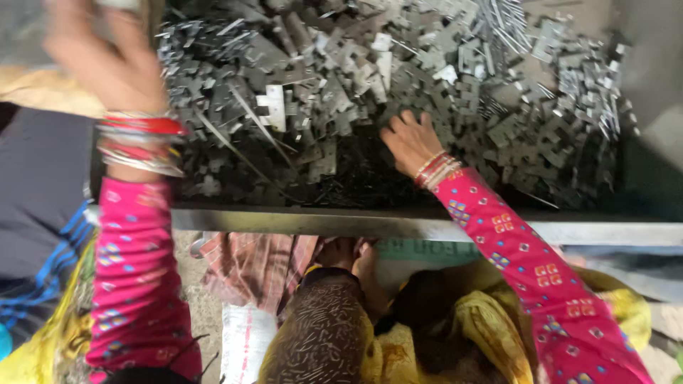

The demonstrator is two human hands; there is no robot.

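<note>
Below you a grey metal bench edge runs left to right; under it lie a checked cloth, a white sack and bare dusty floor.

Down at the bottom edge, 1 white woven sack lies on the ground between the pink sleeve and the brown patterned cloth, with faint red marking along it. Just under the metal rail sits 1 pale green sack or bag, a flat strip with dark printing, mostly hidden by cloth. No screens or signs show.
</note>
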